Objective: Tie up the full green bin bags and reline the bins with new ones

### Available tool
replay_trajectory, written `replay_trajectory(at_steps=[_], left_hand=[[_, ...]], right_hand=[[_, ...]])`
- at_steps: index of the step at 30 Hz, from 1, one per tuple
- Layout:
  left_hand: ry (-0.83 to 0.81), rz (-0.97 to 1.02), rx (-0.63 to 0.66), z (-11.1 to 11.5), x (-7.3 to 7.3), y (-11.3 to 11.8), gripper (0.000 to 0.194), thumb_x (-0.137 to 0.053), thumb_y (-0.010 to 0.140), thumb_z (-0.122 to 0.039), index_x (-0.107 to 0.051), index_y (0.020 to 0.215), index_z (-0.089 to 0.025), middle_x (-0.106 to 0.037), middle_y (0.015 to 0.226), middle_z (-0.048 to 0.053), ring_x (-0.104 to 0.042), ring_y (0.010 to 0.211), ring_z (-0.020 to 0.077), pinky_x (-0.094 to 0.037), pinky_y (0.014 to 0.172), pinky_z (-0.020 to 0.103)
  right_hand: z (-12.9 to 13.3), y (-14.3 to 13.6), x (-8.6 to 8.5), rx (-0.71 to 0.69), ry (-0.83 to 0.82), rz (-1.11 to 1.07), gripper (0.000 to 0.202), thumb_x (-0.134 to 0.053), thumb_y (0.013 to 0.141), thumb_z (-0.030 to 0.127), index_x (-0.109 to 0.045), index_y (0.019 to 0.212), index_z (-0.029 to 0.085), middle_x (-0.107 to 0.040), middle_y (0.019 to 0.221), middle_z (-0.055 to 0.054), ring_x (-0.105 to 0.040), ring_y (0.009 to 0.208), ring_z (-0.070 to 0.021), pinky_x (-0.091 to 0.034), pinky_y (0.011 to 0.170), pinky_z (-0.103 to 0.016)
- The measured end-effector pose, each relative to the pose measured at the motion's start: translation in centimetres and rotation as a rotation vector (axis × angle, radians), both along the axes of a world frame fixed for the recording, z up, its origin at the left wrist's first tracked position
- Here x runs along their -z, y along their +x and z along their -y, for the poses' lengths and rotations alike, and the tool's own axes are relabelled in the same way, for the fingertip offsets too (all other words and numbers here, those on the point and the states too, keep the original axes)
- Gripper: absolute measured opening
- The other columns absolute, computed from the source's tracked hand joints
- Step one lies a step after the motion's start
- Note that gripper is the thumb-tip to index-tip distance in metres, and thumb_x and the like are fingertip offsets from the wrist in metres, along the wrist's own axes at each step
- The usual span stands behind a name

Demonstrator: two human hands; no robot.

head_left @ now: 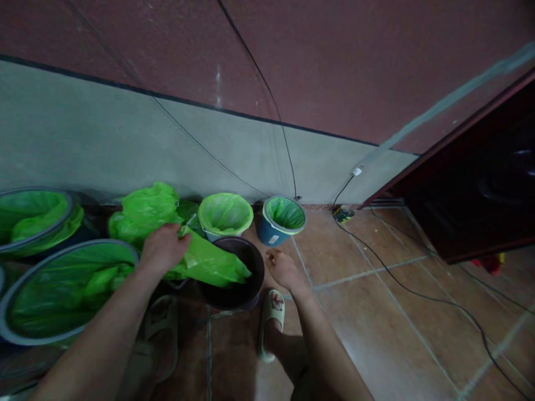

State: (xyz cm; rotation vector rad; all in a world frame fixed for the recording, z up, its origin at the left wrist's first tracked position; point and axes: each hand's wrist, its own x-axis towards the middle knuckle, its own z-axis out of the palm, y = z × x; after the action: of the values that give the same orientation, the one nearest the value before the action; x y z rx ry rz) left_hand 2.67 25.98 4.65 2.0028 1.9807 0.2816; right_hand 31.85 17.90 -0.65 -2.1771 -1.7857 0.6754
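Note:
My left hand (165, 248) is closed on the top of a bright green plastic bag (213, 262). The bag hangs slantwise to the right, its lower end inside a dark brown bin (234, 301). Just right of that bin's rim is my right hand (285, 270), fingers loosely bent and slightly apart, with nothing visible in it. Behind the bin stand a small bin lined in pale green (225, 214) and a blue bin with a green liner (276, 223). A bunched green bag (146, 209) sits beyond my left hand.
Two large green-lined bins (71, 292) (37, 214) stand at the left. A black cable (384, 270) crosses the tiled floor (355, 312) from a wall outlet (356, 171). A small can (343, 214) stands by the wall, left of a dark door (468, 189). My slippered feet are below the bins.

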Motion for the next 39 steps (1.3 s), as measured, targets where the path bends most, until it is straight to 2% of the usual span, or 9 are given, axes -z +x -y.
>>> replay_trajectory(at_steps=[6, 10, 13, 19, 26, 29, 32, 36, 39], left_hand=[[-0.194, 0.162, 0.296, 2.8, 5.2, 7.6, 0.027, -0.052, 0.084, -0.04, -0.065, 0.086, -0.016, -0.072, 0.093, 0.014, -0.068, 0.094, 0.0278, -0.049, 0.08, 0.034], [-0.368, 0.542, 0.401, 4.3, 8.1, 9.2, 0.022, -0.05, 0.082, -0.029, -0.066, 0.092, -0.017, -0.073, 0.099, 0.01, -0.069, 0.093, 0.0226, -0.049, 0.082, 0.03], [-0.431, 0.613, 0.414, 4.5, 9.1, 9.2, 0.022, -0.055, 0.075, -0.021, -0.066, 0.094, -0.017, -0.074, 0.099, 0.008, -0.068, 0.093, 0.0227, -0.05, 0.082, 0.03], [-0.376, 0.362, 0.5, 4.4, 8.7, 8.8, 0.021, -0.059, 0.07, -0.016, -0.067, 0.09, -0.017, -0.074, 0.089, 0.009, -0.068, 0.084, 0.0235, -0.047, 0.073, 0.031], [0.056, -0.208, 0.425, 2.7, 6.0, 6.9, 0.026, -0.045, 0.079, -0.009, -0.07, 0.08, -0.016, -0.07, 0.092, 0.014, -0.061, 0.101, 0.033, -0.042, 0.086, 0.046], [0.18, -0.183, 0.292, 1.8, 5.7, 6.4, 0.025, -0.045, 0.083, -0.016, -0.07, 0.085, -0.016, -0.069, 0.098, 0.013, -0.06, 0.103, 0.0333, -0.043, 0.087, 0.047], [0.104, -0.043, 0.218, 1.3, 6.0, 6.6, 0.026, -0.045, 0.085, -0.019, -0.07, 0.091, -0.014, -0.07, 0.101, 0.013, -0.064, 0.095, 0.0269, -0.048, 0.084, 0.038], [0.0, 0.207, 0.346, 1.4, 6.4, 7.5, 0.025, -0.045, 0.085, -0.018, -0.069, 0.094, -0.015, -0.072, 0.1, 0.009, -0.066, 0.094, 0.0206, -0.048, 0.089, 0.03], [0.033, 0.34, 0.485, 1.7, 6.6, 8.0, 0.025, -0.046, 0.083, -0.016, -0.068, 0.094, -0.015, -0.071, 0.102, 0.008, -0.065, 0.099, 0.0196, -0.047, 0.094, 0.03]], right_hand=[[1.5, -4.3, 0.3, -0.156, -0.056, -0.241, 0.053, -0.058, 0.088, 0.031, -0.049, 0.137, 0.015, -0.069, 0.114, -0.012, -0.066, 0.102, -0.0227, -0.049, 0.087, -0.032], [1.9, -6.6, 0.8, -0.218, -0.065, -0.264, 0.058, -0.06, 0.083, 0.021, -0.044, 0.139, 0.016, -0.068, 0.118, -0.011, -0.064, 0.106, -0.0225, -0.047, 0.089, -0.031], [1.3, -6.9, 1.2, -0.174, -0.093, -0.203, 0.055, -0.055, 0.08, 0.009, -0.05, 0.134, 0.017, -0.07, 0.115, -0.01, -0.065, 0.106, -0.0212, -0.046, 0.089, -0.028], [0.2, -5.4, 1.7, -0.16, -0.079, -0.105, 0.037, -0.055, 0.081, 0.017, -0.066, 0.116, 0.021, -0.073, 0.103, -0.007, -0.066, 0.095, -0.0204, -0.047, 0.083, -0.028], [-0.3, -2.3, 0.6, -0.29, -0.282, -0.118, 0.025, -0.071, 0.071, 0.02, -0.074, 0.095, 0.018, -0.073, 0.086, -0.002, -0.064, 0.075, -0.0144, -0.043, 0.062, -0.021], [-0.1, -1.7, 0.4, -0.369, -0.305, -0.179, 0.022, -0.073, 0.071, 0.022, -0.074, 0.092, 0.016, -0.07, 0.077, 0.0, -0.06, 0.067, -0.012, -0.039, 0.056, -0.02], [0.1, -1.9, 0.7, -0.353, -0.354, -0.275, 0.036, -0.074, 0.073, 0.029, -0.069, 0.107, 0.016, -0.069, 0.076, 0.0, -0.059, 0.061, -0.0115, -0.039, 0.053, -0.02], [-0.2, -3.1, 1.5, -0.164, -0.191, -0.26, 0.065, -0.07, 0.078, 0.039, -0.052, 0.135, 0.013, -0.072, 0.089, -0.006, -0.065, 0.077, -0.0166, -0.047, 0.067, -0.024], [-0.6, -4.2, 2.2, -0.131, -0.065, -0.243, 0.036, -0.062, 0.083, 0.027, -0.064, 0.117, 0.017, -0.073, 0.09, -0.005, -0.066, 0.083, -0.0162, -0.047, 0.075, -0.024]])
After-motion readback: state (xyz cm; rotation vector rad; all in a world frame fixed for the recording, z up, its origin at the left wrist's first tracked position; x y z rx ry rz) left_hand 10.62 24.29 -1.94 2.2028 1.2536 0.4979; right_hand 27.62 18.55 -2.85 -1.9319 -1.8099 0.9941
